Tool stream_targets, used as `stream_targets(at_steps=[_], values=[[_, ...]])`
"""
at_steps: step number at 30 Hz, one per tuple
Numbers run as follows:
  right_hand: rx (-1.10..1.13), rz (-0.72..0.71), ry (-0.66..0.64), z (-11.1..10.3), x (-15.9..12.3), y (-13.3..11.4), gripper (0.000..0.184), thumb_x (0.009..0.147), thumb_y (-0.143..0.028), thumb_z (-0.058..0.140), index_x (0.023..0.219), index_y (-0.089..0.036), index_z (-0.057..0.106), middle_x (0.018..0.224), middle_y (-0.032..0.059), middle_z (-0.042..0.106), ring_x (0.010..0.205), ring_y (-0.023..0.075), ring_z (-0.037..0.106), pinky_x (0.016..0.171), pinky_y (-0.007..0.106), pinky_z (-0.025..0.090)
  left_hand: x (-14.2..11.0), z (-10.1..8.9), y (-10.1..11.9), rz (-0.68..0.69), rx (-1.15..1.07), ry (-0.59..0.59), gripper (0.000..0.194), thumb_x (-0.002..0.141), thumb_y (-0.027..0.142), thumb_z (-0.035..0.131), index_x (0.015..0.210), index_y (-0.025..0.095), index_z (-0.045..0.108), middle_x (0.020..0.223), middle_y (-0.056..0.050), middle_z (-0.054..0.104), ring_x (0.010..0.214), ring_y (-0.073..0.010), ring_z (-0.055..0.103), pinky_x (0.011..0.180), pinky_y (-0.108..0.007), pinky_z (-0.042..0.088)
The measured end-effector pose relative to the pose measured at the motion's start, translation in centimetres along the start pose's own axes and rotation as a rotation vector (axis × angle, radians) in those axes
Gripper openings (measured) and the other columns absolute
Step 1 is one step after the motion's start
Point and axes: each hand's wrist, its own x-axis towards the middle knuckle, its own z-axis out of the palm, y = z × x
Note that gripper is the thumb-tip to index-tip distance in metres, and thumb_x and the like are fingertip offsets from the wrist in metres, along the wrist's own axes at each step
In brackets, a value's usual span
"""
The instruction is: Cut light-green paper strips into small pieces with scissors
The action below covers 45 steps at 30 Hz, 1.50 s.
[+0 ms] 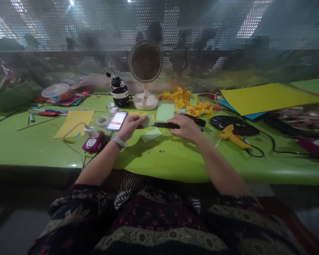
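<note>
My left hand point(133, 124), with a white band on its wrist, pinches a small pale green piece of paper point(149, 121) between thumb and fingers. Wrapped round a slim black tool point(166, 125), my right hand point(185, 126) holds it level above the table. The tool's narrow tip points left and meets the paper's edge; its exact kind is unclear. Below lies another pale green paper piece point(151, 135). A dark elongated object point(195, 119) shows behind my right hand; I cannot tell whether it joins the tool.
A lit phone point(117, 121), tape roll point(102, 122) and purple power adapter point(93, 142) are at left. Behind stand a bottle point(120, 92) and fan point(145, 62). Yellow paper flowers point(179, 97) lie near a green sheet point(165, 110). A yellow glue gun point(234, 137) with a cord sits right.
</note>
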Motion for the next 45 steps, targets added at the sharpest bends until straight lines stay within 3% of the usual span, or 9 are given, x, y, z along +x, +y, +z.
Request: stream_targets(at_steps=[10, 18, 32, 35, 39, 42, 45], values=[[0.030, -0.002, -0.044, 0.0, -0.1, 0.1, 0.034, 0.083, -0.024, 0.064, 0.114, -0.023, 0.076, 0.108, 0.0096, 0.072, 0.096, 0.0269, 0.065, 0.081, 0.038, 0.050, -0.1, 0.1, -0.2, -0.001, 0.000, -0.027, 0.052, 0.055, 0.058, 0.093, 0.064, 0.015, 0.065, 0.065, -0.001, 0.067, 0.058, -0.0094, 0.059, 0.062, -0.025, 0.055], [-0.061, -0.106, 0.037, 0.9, 0.0, -0.2, 0.033, 0.087, -0.019, 0.062, 0.117, -0.018, 0.076, 0.103, 0.0114, 0.073, 0.090, 0.0249, 0.064, 0.080, 0.038, 0.048, -0.1, 0.0, -0.6, -0.052, 0.006, -0.062, 0.050, 0.059, 0.055, 0.093, 0.069, 0.014, 0.067, 0.072, -0.005, 0.071, 0.065, -0.0122, 0.066, 0.067, -0.027, 0.057], [-0.019, -0.076, -0.026, 0.6, -0.1, -0.5, 0.032, 0.087, -0.018, 0.064, 0.117, -0.019, 0.076, 0.104, 0.0103, 0.072, 0.093, 0.0232, 0.064, 0.079, 0.033, 0.047, -0.1, 0.1, -0.6, -0.030, -0.017, -0.042, 0.052, 0.055, 0.056, 0.094, 0.063, 0.014, 0.064, 0.062, 0.000, 0.064, 0.056, -0.0086, 0.057, 0.063, -0.026, 0.055], [-0.004, -0.063, -0.084, 0.2, 0.0, -0.7, 0.029, 0.086, -0.016, 0.064, 0.112, -0.019, 0.077, 0.103, 0.0100, 0.072, 0.091, 0.0226, 0.063, 0.078, 0.033, 0.046, 0.1, -0.2, -0.2, -0.018, -0.021, 0.002, 0.052, 0.055, 0.056, 0.093, 0.064, 0.014, 0.065, 0.060, 0.000, 0.063, 0.055, -0.0086, 0.057, 0.062, -0.026, 0.054], [0.108, -0.056, -0.326, 0.5, -0.2, -2.1, 0.029, 0.083, -0.019, 0.068, 0.111, -0.019, 0.076, 0.101, 0.0076, 0.073, 0.089, 0.0208, 0.065, 0.076, 0.030, 0.045, 0.1, -0.2, 0.1, -0.039, -0.059, 0.070, 0.054, 0.051, 0.057, 0.095, 0.066, 0.015, 0.065, 0.064, -0.001, 0.066, 0.057, -0.0103, 0.060, 0.063, -0.027, 0.054], [0.179, -0.074, -0.465, 1.3, -0.3, -3.7, 0.028, 0.083, -0.024, 0.070, 0.110, -0.021, 0.076, 0.100, 0.0056, 0.074, 0.090, 0.0205, 0.065, 0.073, 0.029, 0.044, -0.3, 0.3, -0.1, -0.070, -0.046, 0.023, 0.053, 0.051, 0.055, 0.095, 0.065, 0.015, 0.063, 0.062, 0.000, 0.064, 0.055, -0.0089, 0.057, 0.062, -0.026, 0.053], [0.224, -0.074, -0.514, 1.7, -0.3, -4.7, 0.022, 0.081, -0.024, 0.072, 0.103, -0.020, 0.076, 0.099, 0.0056, 0.075, 0.087, 0.0196, 0.065, 0.071, 0.028, 0.043, -1.0, 1.0, -0.2, -0.085, -0.016, -0.040, 0.051, 0.054, 0.055, 0.094, 0.065, 0.015, 0.064, 0.060, 0.001, 0.062, 0.052, -0.0077, 0.054, 0.060, -0.025, 0.052]])
